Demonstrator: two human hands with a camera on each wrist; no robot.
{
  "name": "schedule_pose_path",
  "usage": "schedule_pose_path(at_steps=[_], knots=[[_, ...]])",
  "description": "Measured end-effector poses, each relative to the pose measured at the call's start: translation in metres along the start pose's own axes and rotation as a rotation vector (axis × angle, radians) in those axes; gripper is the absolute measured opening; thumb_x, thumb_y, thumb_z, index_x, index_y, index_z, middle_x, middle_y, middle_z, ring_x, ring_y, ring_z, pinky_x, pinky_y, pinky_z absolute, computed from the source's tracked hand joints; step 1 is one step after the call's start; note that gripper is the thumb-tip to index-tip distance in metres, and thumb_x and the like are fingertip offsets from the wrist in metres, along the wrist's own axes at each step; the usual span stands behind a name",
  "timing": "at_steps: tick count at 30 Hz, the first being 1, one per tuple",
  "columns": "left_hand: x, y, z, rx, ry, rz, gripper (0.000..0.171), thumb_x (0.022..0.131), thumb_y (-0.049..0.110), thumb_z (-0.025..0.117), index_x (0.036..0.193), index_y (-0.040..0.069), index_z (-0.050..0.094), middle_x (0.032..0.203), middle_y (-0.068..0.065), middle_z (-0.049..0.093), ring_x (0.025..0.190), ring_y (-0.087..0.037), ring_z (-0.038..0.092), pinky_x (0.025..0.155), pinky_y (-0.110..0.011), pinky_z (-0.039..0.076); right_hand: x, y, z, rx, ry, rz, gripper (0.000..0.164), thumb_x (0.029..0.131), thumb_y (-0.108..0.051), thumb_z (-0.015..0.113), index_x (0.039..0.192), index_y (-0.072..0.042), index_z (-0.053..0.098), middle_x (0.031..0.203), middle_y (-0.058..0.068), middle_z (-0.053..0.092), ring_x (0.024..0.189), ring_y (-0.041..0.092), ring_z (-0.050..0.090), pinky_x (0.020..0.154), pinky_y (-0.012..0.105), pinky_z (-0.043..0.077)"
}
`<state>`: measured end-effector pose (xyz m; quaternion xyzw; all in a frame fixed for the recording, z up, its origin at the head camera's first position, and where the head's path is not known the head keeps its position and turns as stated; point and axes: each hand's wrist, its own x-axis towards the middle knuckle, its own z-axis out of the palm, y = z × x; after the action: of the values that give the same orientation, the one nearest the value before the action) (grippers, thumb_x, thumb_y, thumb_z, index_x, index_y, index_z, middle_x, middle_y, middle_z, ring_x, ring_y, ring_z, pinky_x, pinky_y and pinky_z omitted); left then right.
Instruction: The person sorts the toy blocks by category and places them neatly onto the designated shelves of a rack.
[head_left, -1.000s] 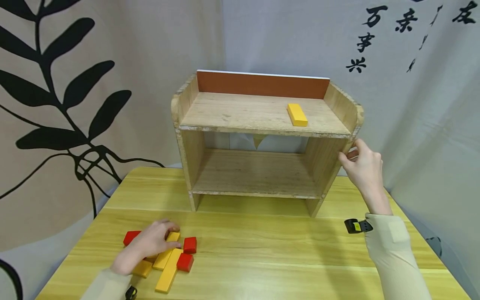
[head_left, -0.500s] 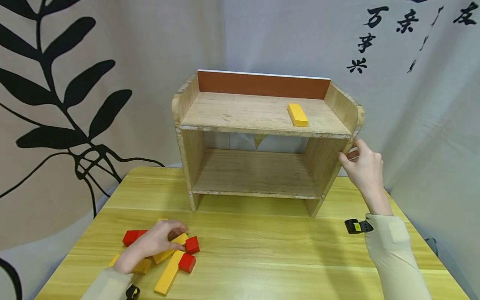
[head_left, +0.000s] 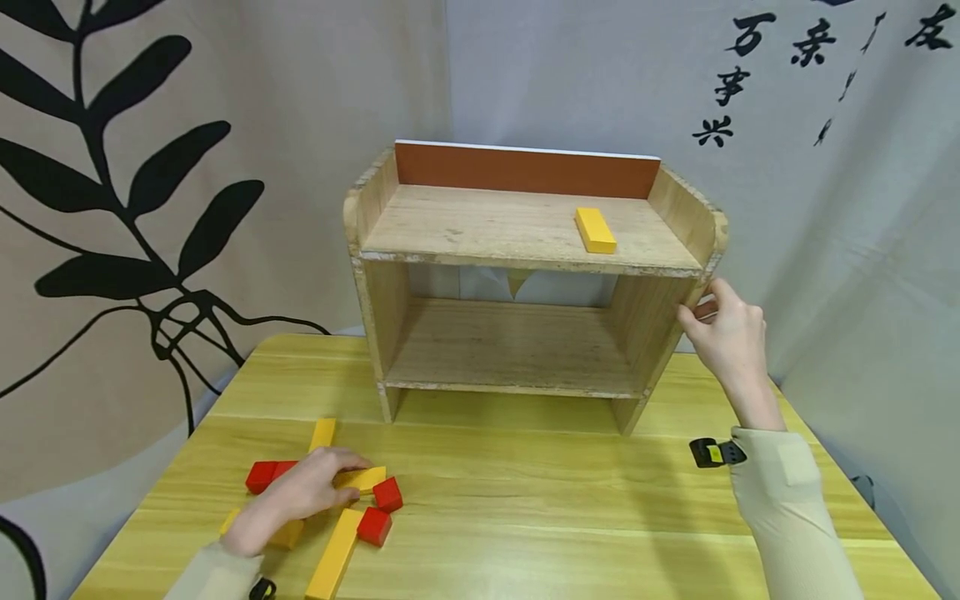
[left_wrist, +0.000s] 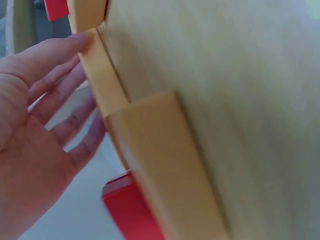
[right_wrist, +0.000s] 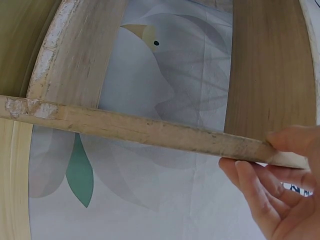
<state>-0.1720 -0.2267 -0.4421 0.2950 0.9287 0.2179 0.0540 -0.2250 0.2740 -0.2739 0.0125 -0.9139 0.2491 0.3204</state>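
My left hand pinches a yellow block between thumb and fingers, low over the table at the left. In the left wrist view the thumb lies along this block, and the other fingers reach round behind it. Two red blocks, one at its end and another nearer me, lie close by. A long yellow block points toward me. At the right, my right hand grips the side panel of a small wooden shelf; thumb and fingertips clasp the panel's edge in the right wrist view.
A single yellow block lies on the upper board, right of centre. More red blocks and a yellow block lie beyond the left hand. The wooden table ends before printed curtains.
My left hand has shifted slightly with the yellow block, which now points more to the right. The long yellow block has slid toward me. The right hand and shelf stay put.
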Motion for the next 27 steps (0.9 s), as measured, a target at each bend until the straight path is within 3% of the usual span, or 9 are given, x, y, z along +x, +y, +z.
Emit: schedule_pose_path(at_steps=[3,7,13,21,27], knots=[[-0.003,0.001,-0.002,0.028,-0.028,-0.043,0.041,0.072,0.006,0.079,0.111,0.004,0.067,0.113,-0.011,0.068,0.103,-0.031,0.063,0.086,-0.045,0.053,0.0,0.0,0.0,0.003,-0.002,0.0,0.022,0.089,-0.016,0.06,0.102,0.001,0.059,0.085,0.027,0.069,0.076,0.041,0.068,0.059,0.048,0.052],[-0.006,-0.003,-0.006,-0.003,-0.041,-0.095,0.041,0.067,0.003,0.082,0.105,0.008,0.068,0.105,-0.004,0.067,0.093,-0.021,0.062,0.079,-0.037,0.054,0.0,0.001,0.001,0.002,0.002,-0.001,0.022,0.089,-0.017,0.06,0.101,0.001,0.059,0.084,0.027,0.069,0.076,0.041,0.068,0.056,0.045,0.052],[-0.007,-0.012,-0.006,-0.062,0.004,-0.066,0.034,0.069,0.004,0.08,0.1,0.007,0.068,0.096,0.001,0.067,0.083,-0.011,0.059,0.071,-0.027,0.053,0.0,0.0,0.0,0.003,0.003,-0.003,0.022,0.089,-0.017,0.06,0.102,0.001,0.059,0.083,0.027,0.069,0.075,0.041,0.069,0.055,0.044,0.051],[-0.003,-0.013,-0.008,-0.011,0.12,-0.031,0.03,0.074,0.007,0.077,0.103,0.007,0.069,0.102,-0.004,0.07,0.091,-0.023,0.064,0.076,-0.032,0.055,0.0,0.0,-0.001,0.001,-0.001,0.006,0.023,0.089,-0.017,0.06,0.103,0.002,0.059,0.085,0.027,0.069,0.077,0.042,0.068,0.057,0.046,0.052],[0.004,-0.007,-0.013,-0.016,0.224,-0.004,0.032,0.074,0.007,0.077,0.105,0.008,0.069,0.104,-0.005,0.071,0.092,-0.023,0.064,0.077,-0.032,0.055,0.0,0.0,0.0,0.003,0.001,0.002,0.023,0.089,-0.018,0.06,0.102,0.002,0.059,0.084,0.027,0.069,0.076,0.041,0.068,0.058,0.047,0.052]])
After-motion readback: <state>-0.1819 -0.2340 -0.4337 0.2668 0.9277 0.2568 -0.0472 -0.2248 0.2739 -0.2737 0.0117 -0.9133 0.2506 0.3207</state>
